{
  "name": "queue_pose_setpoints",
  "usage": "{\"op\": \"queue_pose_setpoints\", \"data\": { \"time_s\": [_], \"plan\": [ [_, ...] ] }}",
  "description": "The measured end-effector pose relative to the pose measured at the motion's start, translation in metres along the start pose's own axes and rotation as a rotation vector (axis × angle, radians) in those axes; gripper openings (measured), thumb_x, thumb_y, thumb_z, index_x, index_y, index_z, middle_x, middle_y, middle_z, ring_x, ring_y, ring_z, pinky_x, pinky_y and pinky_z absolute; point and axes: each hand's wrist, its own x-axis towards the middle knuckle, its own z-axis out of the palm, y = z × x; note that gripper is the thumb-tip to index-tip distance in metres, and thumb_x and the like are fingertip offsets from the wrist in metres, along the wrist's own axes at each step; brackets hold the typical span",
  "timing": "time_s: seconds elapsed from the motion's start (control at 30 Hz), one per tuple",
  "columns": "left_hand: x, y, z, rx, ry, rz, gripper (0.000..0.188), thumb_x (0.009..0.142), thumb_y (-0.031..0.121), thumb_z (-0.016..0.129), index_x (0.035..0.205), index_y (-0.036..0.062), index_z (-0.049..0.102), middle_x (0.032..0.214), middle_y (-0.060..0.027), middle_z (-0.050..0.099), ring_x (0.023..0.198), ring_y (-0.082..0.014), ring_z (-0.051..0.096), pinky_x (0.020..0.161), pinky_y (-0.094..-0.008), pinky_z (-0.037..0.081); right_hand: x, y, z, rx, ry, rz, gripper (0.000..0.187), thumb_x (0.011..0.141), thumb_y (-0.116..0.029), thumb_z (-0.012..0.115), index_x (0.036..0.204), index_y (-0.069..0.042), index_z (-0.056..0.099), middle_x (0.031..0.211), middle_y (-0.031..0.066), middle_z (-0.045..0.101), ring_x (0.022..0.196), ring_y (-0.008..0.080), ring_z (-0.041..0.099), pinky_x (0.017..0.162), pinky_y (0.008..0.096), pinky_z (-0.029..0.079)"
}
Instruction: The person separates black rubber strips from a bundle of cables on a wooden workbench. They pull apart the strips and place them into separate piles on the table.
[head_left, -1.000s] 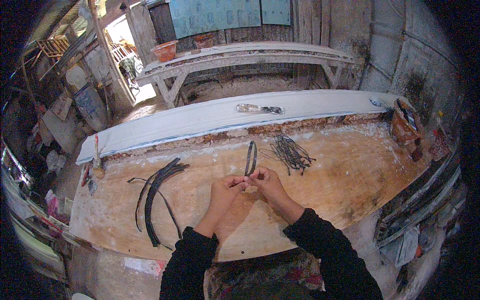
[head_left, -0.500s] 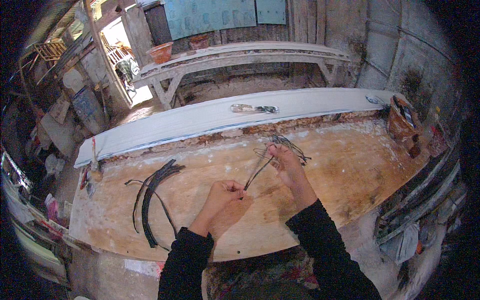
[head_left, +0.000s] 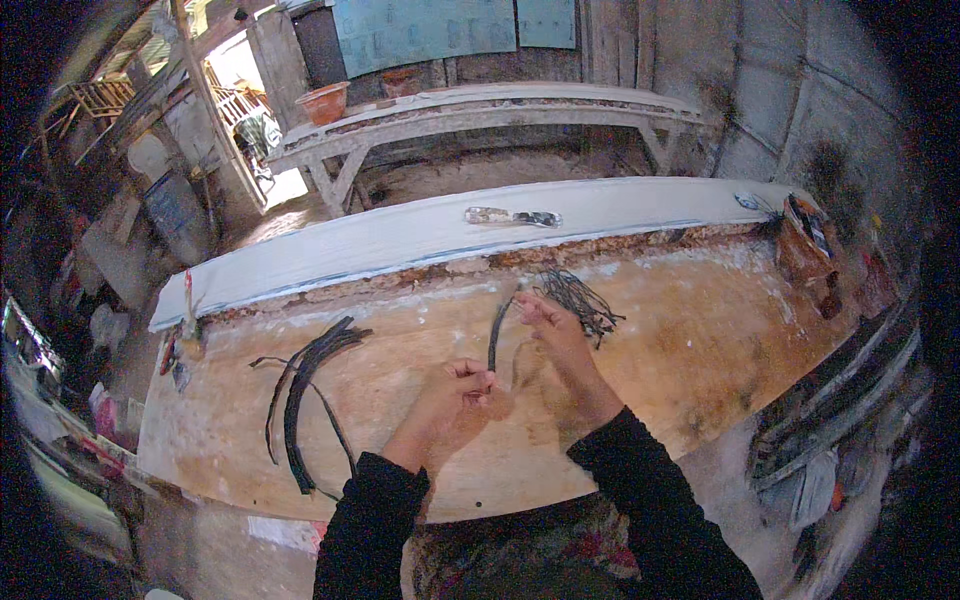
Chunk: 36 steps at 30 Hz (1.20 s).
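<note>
Between my two hands runs a short black strip [head_left: 495,335], pinched at its lower end by my left hand [head_left: 455,397] and near its upper end by my right hand [head_left: 556,335]. Both hands are closed on it, above the middle of the wooden board. A loose tangle of thin black strands [head_left: 580,300] lies just beyond my right hand. To the left of my left hand rests a curved bundle of flat black strips [head_left: 297,420], with a few single strips loose around it. What exactly the strip is made of I cannot tell.
The pale wooden tabletop [head_left: 220,440] bears white smears. Along its far edge runs a long white board [head_left: 360,245] with a small tool [head_left: 513,217] on it. A brown container [head_left: 803,250] stands at the right end, a brush [head_left: 190,310] at the left. Behind is a bench [head_left: 500,110].
My right hand has shifted slightly left and down, away from the tangle. The thin strands between my hands now appear as one thicker, more upright black strip.
</note>
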Motion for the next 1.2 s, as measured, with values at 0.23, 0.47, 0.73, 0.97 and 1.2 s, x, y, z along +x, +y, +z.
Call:
{"op": "queue_pose_setpoints", "data": {
  "time_s": [0.23, 0.47, 0.73, 0.97, 1.2],
  "plan": [
    [0.017, 0.002, -0.022, -0.166, 0.106, 0.041, 0.006, 0.083, 0.012, 0.059, 0.086, 0.0064, 0.058, 0.075, -0.0001, 0.058, 0.061, -0.0077, 0.052, 0.052, -0.0192, 0.043, -0.032, -0.02, 0.019, -0.34, -0.361, -0.253, 0.016, 0.075, -0.006, 0.064, 0.09, -0.005, 0.058, 0.082, 0.0047, 0.053, 0.073, 0.0154, 0.052, 0.064, 0.0285, 0.043],
    [0.029, -0.013, -0.037, -0.317, 0.053, 0.004, 0.006, 0.084, 0.014, 0.058, 0.088, 0.0093, 0.057, 0.078, 0.0021, 0.059, 0.064, -0.0069, 0.054, 0.051, -0.0182, 0.043, -0.045, -0.02, 0.031, -0.473, -0.382, -0.528, 0.03, 0.075, -0.018, 0.062, 0.103, -0.007, 0.057, 0.085, 0.0123, 0.051, 0.08, 0.0297, 0.053, 0.069, 0.0365, 0.044],
    [0.018, -0.013, -0.018, -0.401, 0.104, -0.003, 0.007, 0.084, 0.014, 0.057, 0.09, 0.0117, 0.056, 0.08, 0.0025, 0.059, 0.067, -0.0071, 0.055, 0.053, -0.0187, 0.044, -0.041, -0.01, 0.026, -0.566, -0.307, -0.769, 0.033, 0.07, -0.016, 0.063, 0.102, -0.009, 0.057, 0.087, 0.0117, 0.053, 0.082, 0.0314, 0.053, 0.069, 0.0391, 0.044],
    [0.01, -0.012, -0.011, -0.396, 0.071, 0.048, 0.008, 0.084, 0.015, 0.057, 0.092, 0.0133, 0.055, 0.081, 0.0026, 0.059, 0.07, -0.008, 0.055, 0.059, -0.0235, 0.046, -0.04, -0.02, 0.028, -0.588, -0.242, -0.984, 0.029, 0.069, -0.01, 0.064, 0.097, -0.011, 0.058, 0.077, 0.0086, 0.056, 0.07, 0.0276, 0.055, 0.059, 0.0367, 0.044],
    [0.01, -0.008, -0.01, -0.477, 0.039, 0.017, 0.006, 0.083, 0.014, 0.059, 0.088, 0.0132, 0.056, 0.083, 0.002, 0.059, 0.073, -0.0098, 0.056, 0.061, -0.0245, 0.047, -0.043, -0.016, 0.029, -0.46, -0.202, -0.852, 0.015, 0.069, -0.005, 0.065, 0.083, -0.006, 0.061, 0.073, 0.007, 0.056, 0.066, 0.0219, 0.056, 0.057, 0.0313, 0.043]
  ]
}}
